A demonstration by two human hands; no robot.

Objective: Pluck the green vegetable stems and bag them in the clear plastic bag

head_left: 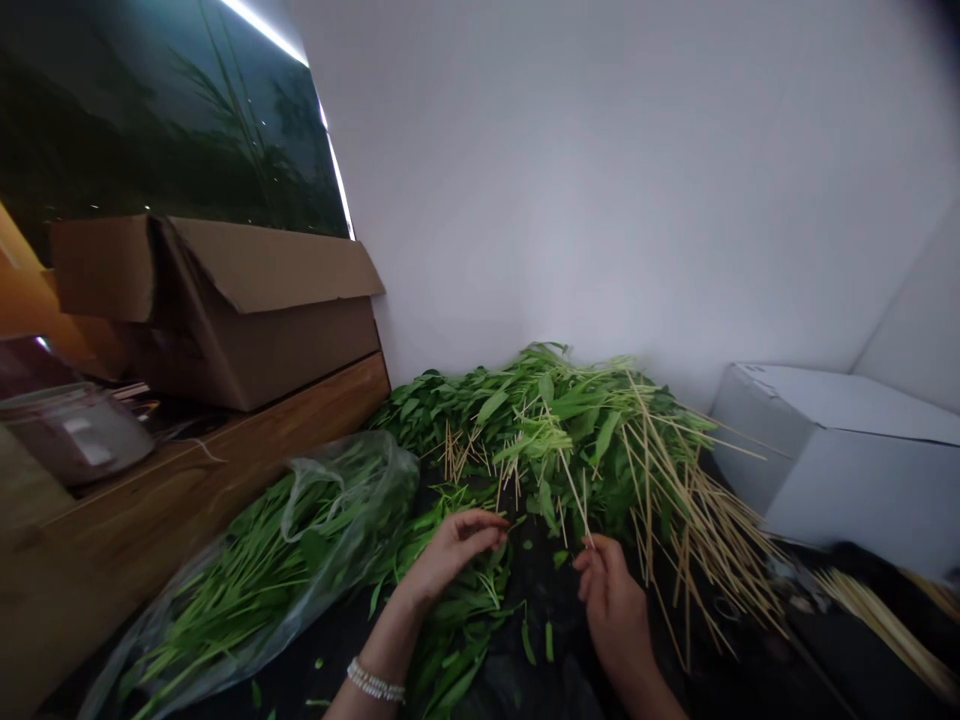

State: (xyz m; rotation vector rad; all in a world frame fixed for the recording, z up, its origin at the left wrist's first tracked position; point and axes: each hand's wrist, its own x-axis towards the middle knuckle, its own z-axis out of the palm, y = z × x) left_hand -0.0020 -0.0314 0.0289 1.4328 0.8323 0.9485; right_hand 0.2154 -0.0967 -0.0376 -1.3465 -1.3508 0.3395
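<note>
My right hand (611,595) pinches the lower end of a thin bamboo skewer (575,493), which leans up and left toward a bunch of pale green leaves (546,436). To its left is my left hand (466,542), wearing a beaded bracelet (375,683) at the wrist. Its fingers are bent close together with the thumb below; a small bit of green is near the fingertips, but whether they grip it is unclear. Under that hand lie loose long green leaves (461,650). Beyond both hands rises a heap of leafy greens (480,405) with several skewers poking out.
At left, a clear plastic bag (409,470) holds more greens, beside a wooden ledge (300,420) bearing an open cardboard box (292,340) and a tub (82,430). Many skewers (705,540) spread at right, near a white box (862,470). A wall stands behind.
</note>
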